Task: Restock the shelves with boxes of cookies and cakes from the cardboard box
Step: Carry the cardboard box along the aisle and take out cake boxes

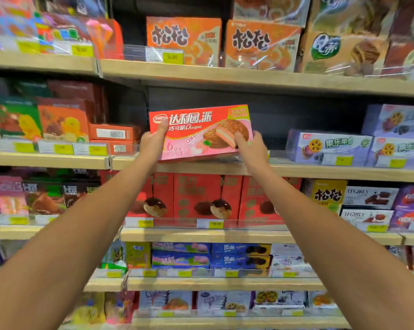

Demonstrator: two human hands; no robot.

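A red and pink cake box with a chocolate pie picture stands tilted at the front of the second shelf, in a dark gap between other goods. My left hand grips its left edge with the thumb on the front face. Gripping the right edge is my right hand, its thumb pressed on the pie picture. Both arms reach up from below. The cardboard box is out of view.
Orange boxes lie stacked left of the gap, and purple boxes stand to its right. Red boxes fill the shelf below. Orange boxes stand on the shelf above. Clear price-tag strips run along each shelf edge.
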